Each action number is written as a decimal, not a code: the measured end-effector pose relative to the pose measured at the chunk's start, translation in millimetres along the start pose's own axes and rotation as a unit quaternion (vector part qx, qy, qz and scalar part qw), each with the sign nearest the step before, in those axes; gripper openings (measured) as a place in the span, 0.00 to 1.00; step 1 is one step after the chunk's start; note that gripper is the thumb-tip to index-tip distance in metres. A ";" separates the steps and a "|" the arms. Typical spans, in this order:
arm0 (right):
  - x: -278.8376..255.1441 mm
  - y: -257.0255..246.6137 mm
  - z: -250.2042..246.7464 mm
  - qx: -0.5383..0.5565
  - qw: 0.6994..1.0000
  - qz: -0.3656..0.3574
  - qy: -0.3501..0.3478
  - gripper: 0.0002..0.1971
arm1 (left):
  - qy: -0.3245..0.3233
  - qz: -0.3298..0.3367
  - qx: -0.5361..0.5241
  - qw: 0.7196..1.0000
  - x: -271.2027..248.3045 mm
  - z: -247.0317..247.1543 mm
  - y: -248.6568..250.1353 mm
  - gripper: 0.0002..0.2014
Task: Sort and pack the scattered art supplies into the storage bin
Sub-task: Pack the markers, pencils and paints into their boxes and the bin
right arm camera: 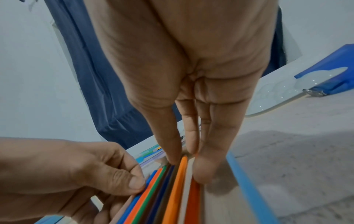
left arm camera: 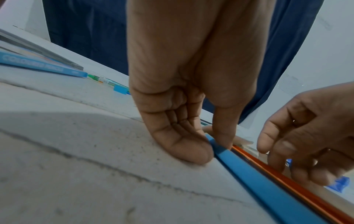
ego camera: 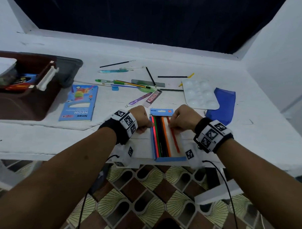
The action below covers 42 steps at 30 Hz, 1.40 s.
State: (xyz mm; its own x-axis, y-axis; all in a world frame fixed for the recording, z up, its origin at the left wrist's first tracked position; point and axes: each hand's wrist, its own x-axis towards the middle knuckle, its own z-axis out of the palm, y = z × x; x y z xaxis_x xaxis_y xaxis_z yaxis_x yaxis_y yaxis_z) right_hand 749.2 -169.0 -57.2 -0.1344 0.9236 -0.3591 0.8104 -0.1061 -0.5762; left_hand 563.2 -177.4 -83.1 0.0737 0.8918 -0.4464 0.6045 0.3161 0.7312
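The pencil box (ego camera: 168, 159) edge was pinched by the left hand (ego camera: 141, 118); a red pencil (ego camera: 174, 136) was apparently pressed by the right hand (ego camera: 183, 119), fingers straight.

Both forearms reach forward over the near edge of the counter (ego camera: 41, 140), wrists banded, palms down, hands side by side with a gap between. Left hand (ego camera: 141, 120): fingers (left arm camera: 184, 145) curled, thumb and fingertips pinching the left wall of the pencil box (ego camera: 170, 159). Right hand (ego camera: 182, 121): fingers (right arm camera: 205, 171) extended downward, tips pressing a red pencil (ego camera: 174, 138) inside the box.
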 end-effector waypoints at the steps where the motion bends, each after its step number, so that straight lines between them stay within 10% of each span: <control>1: 0.3 -1.0 0.2 -0.002 1.000 0.000 -0.006 0.08 | 0.004 -0.003 -0.001 1.000 0.4 0.4 -0.5 0.11; 35: -2.2 3.7 20.9 -0.106 0.994 -0.025 -0.028 0.15 | -0.003 0.000 0.029 1.000 9.1 -0.4 -0.7 0.13; 42: -0.8 6.4 0.8 -0.038 0.998 -0.019 -0.047 0.14 | -0.125 -0.031 0.035 0.991 16.3 -29.0 11.9 0.19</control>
State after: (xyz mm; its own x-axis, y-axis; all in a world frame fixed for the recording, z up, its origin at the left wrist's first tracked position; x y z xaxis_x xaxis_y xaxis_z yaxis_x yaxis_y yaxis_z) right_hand 754.0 -170.8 -61.2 -0.2165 0.8875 -0.4068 0.8441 -0.0392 -0.5347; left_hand 548.6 -149.7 -66.8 0.2237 0.7606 -0.6095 0.6669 0.3365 0.6648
